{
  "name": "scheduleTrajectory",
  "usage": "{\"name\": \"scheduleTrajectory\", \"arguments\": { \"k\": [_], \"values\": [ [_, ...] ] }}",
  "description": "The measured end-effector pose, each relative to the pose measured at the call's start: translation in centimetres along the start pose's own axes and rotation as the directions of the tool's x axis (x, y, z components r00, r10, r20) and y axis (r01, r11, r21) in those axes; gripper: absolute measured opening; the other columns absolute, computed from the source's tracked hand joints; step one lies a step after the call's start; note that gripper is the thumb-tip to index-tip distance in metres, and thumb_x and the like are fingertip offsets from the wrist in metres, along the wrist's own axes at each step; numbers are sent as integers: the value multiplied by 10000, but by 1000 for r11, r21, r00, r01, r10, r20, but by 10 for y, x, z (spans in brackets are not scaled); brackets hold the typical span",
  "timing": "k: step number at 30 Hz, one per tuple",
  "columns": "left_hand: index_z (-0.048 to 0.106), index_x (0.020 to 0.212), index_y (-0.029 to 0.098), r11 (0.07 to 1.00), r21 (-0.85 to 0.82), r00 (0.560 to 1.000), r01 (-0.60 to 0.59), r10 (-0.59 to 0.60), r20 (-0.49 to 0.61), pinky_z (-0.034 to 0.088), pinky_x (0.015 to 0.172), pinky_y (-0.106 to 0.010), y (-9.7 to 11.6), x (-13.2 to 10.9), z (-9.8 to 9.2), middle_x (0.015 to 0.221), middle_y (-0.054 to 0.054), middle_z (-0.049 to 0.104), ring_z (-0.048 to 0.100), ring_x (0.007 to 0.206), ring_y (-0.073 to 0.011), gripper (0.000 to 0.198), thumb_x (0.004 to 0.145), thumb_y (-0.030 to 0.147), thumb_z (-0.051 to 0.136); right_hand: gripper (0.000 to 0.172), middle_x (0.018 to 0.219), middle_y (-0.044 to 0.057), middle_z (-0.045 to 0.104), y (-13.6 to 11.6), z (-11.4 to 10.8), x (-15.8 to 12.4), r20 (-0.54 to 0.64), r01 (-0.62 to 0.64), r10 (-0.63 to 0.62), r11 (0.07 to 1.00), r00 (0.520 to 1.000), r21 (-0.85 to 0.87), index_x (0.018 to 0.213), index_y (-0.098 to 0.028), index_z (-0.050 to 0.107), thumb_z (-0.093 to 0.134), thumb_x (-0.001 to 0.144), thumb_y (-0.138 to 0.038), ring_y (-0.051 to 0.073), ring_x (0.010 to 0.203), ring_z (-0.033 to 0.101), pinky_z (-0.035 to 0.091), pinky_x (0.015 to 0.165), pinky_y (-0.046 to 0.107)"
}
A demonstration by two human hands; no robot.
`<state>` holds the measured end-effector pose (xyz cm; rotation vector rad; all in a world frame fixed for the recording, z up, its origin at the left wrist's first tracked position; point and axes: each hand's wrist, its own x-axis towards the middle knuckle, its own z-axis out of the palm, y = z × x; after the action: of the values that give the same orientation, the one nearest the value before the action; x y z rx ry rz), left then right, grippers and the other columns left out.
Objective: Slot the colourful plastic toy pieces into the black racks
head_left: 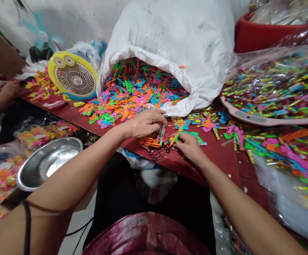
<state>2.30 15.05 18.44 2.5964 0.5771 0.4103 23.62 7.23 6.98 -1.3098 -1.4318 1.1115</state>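
Observation:
My left hand (147, 124) is over the red table's front edge, its fingers bent down beside thin pink and green plastic pieces (162, 134) that stand upright. What its fingertips grip, if anything, is hidden. Under those pieces sits a small black wire rack (159, 153). To the right, my right hand (189, 147) pinches flat plastic pieces (178, 135), orange and green, tilted toward the rack. Loose orange pieces (151, 142) lie below my left hand. Just behind, a heap of colourful plastic pieces (135, 99) spills from a big white sack (175, 39).
A yellow fan (76, 79) stands back left, a metal bowl (50, 164) at lower left. Another person's hands (4, 90) show at far left. On the right are a pale tray (273, 120) of small capped tubes, more loose pieces and a red tub (265, 35).

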Motion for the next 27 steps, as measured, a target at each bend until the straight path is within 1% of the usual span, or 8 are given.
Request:
{"name": "scheduleTrajectory", "arguments": {
  "k": [3, 5, 9, 11, 14, 18, 23, 27],
  "values": [
    [698, 984, 203, 1000, -7, 1000, 6, -6, 6, 362, 1171, -452, -1, 0, -1, 1177, -42, 699, 438, 1399, -244, 289, 821, 135, 469, 126, 641, -18, 578, -2, 3, -2, 32, 113, -110, 984, 993, -139, 772, -191, 617, 571, 748, -307, 139, 609, 532, 421, 586, 252],
    [702, 994, 203, 1000, -13, 1000, 3, -3, 4, 358, 1176, -450, -2, 0, 0, 1186, -43, 698, 433, 1403, -243, 297, 821, 134, 470, 117, 649, -17, 560, -6, 4, -3, 52, 197, -189, 942, 980, -272, 736, -188, 606, 551, 779, -281, 128, 611, 491, 384, 595, 247],
    [704, 1035, 224, 1000, -25, 1000, 0, 0, -13, 351, 1183, -457, -5, -1, 1, 1216, -23, 692, 433, 1406, -239, 335, 817, 126, 470, 117, 699, 5, 589, -11, 5, -3, -4, 274, -307, 854, 952, -443, 737, -185, 608, 531, 802, -245, 142, 670, 510, 381, 657, 259],
    [704, 1030, 221, 1000, -26, 1000, 0, 0, -16, 352, 1183, -465, -5, -1, 1, 1219, -22, 690, 428, 1411, -238, 337, 815, 117, 467, 110, 718, 11, 606, -9, 5, -1, -41, 262, -316, 846, 948, -464, 772, -186, 622, 528, 801, -233, 150, 689, 525, 386, 670, 260],
    [706, 994, 217, 1000, -28, 1000, -3, 3, 2, 347, 1185, -474, -5, -1, 0, 1203, -16, 696, 414, 1422, -236, 325, 813, 104, 462, 93, 704, 0, 595, -4, 8, 2, -32, 242, -289, 851, 957, -466, 773, -191, 613, 530, 806, -216, 145, 672, 513, 375, 648, 252],
    [706, 984, 223, 999, -44, 1000, -16, 17, 12, 343, 1186, -480, -5, -1, -1, 1206, -11, 699, 407, 1429, -237, 346, 788, 78, 460, 137, 677, -10, 550, -3, 13, 6, 43, 294, -314, 824, 949, -485, 710, -192, 559, 526, 840, -221, 134, 641, 483, 353, 629, 250],
    [706, 995, 201, 997, -59, 998, -55, 56, 25, 339, 1184, -499, -11, -3, -2, 1193, -38, 709, 396, 1436, -248, 370, 758, 59, 460, 116, 784, 25, 620, -11, 16, 6, 186, 382, -334, 766, 924, -517, 818, -180, 594, 512, 891, -216, 151, 723, 541, 383, 694, 259],
    [705, 1000, 213, 995, -64, 996, -82, 84, 34, 347, 1176, -516, -13, -5, -4, 1191, -38, 714, 391, 1441, -247, 354, 774, 71, 472, 149, 825, 56, 641, -14, 18, 6, 248, 399, -315, 669, 916, -627, 834, -168, 598, 490, 929, -207, 168, 765, 561, 384, 715, 270]
  ]
}}
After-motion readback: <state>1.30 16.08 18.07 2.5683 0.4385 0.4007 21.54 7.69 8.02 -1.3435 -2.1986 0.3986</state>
